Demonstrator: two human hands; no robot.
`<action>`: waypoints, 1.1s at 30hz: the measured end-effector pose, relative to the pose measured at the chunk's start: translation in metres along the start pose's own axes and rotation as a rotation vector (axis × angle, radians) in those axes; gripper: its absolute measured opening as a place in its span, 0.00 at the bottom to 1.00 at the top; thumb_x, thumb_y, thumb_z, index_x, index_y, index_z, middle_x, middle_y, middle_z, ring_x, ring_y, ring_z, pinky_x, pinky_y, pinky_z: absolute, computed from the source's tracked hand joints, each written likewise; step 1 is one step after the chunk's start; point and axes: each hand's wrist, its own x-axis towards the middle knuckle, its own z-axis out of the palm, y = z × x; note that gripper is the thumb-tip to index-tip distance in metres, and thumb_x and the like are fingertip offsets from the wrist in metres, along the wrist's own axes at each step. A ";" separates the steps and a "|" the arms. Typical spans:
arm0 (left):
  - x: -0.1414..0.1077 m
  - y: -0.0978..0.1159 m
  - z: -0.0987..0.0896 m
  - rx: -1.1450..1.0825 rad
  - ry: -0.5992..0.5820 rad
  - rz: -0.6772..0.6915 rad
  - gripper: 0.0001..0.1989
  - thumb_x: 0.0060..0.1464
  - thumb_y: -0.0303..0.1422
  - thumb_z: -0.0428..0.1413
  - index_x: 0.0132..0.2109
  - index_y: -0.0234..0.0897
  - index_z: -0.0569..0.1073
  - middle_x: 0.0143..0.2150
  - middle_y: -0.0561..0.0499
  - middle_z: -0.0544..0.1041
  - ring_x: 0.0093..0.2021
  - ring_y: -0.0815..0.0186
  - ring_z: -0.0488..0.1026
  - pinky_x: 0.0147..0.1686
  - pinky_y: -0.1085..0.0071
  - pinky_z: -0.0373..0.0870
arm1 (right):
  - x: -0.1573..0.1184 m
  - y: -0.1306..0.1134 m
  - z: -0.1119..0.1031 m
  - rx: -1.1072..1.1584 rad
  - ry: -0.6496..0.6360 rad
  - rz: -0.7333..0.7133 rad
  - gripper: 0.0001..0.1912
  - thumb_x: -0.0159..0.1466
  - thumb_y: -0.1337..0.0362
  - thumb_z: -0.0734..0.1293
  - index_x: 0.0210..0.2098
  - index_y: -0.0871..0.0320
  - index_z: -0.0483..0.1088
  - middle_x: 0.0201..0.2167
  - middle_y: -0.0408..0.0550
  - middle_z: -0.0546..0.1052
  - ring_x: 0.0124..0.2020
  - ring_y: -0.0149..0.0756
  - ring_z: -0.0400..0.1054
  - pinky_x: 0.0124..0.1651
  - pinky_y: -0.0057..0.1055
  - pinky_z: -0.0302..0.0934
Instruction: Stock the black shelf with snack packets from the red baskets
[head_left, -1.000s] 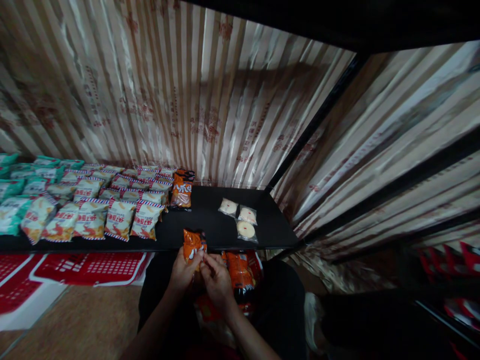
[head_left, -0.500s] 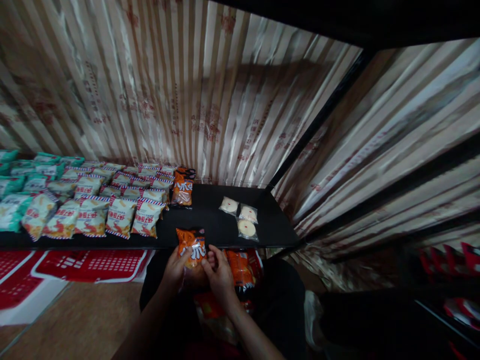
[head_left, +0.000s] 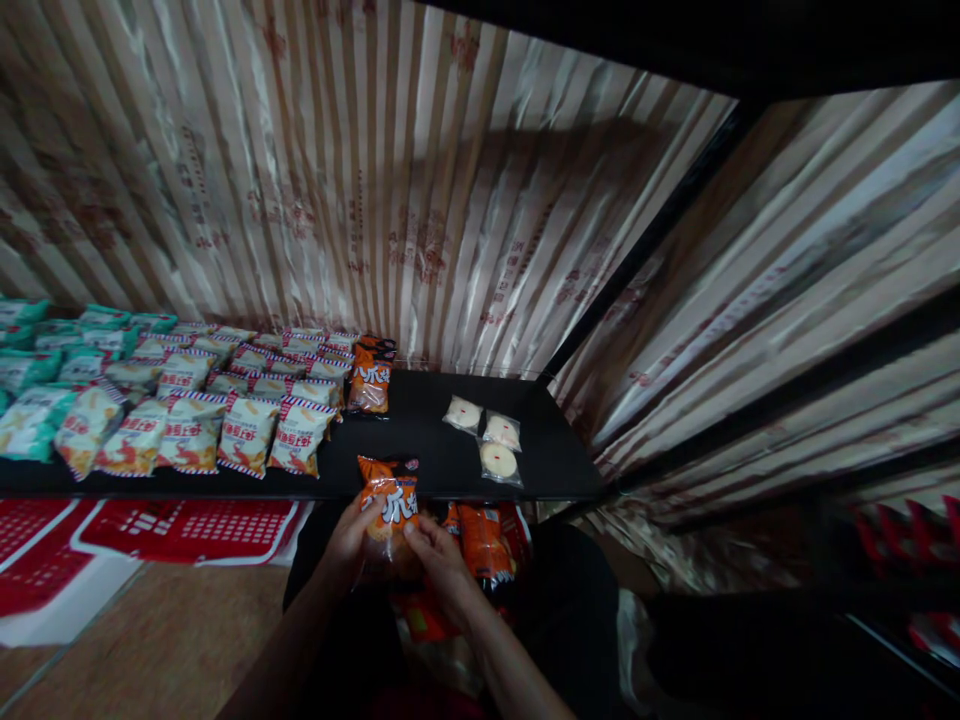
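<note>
By the front edge of the matte black shelf [head_left: 420, 430], the left hand [head_left: 343, 540] and right hand [head_left: 441, 562] grasp opposite sides of a glossy orange plastic snack bag [head_left: 394, 502], fingers spread apparently to keep its printed front flat.

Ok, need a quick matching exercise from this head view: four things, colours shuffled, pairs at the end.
1. Packet held in left hand and right hand
2. Packets at the left of the shelf
3. Baskets below the shelf
4. Round items toward the shelf's right end

A. Mostly red
B. Pale, in clear wrappers
C. Mostly orange
D. Teal and white

Pairs: 1-C, 2-D, 3-A, 4-B
</note>
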 end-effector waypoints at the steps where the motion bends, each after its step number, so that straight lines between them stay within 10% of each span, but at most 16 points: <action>1: 0.001 -0.001 -0.001 -0.006 -0.005 0.002 0.29 0.34 0.46 0.64 0.42 0.32 0.70 0.32 0.46 0.78 0.31 0.58 0.76 0.34 0.63 0.71 | 0.000 0.000 0.000 0.004 -0.003 -0.001 0.24 0.51 0.48 0.71 0.40 0.58 0.71 0.33 0.48 0.78 0.35 0.40 0.73 0.43 0.37 0.63; 33: 0.029 -0.010 -0.024 0.680 0.248 0.326 0.30 0.51 0.45 0.49 0.57 0.32 0.59 0.50 0.40 0.72 0.47 0.58 0.72 0.47 0.62 0.68 | 0.059 0.007 0.013 -0.078 0.156 -0.139 0.21 0.48 0.48 0.70 0.34 0.56 0.68 0.27 0.45 0.76 0.31 0.39 0.71 0.34 0.33 0.64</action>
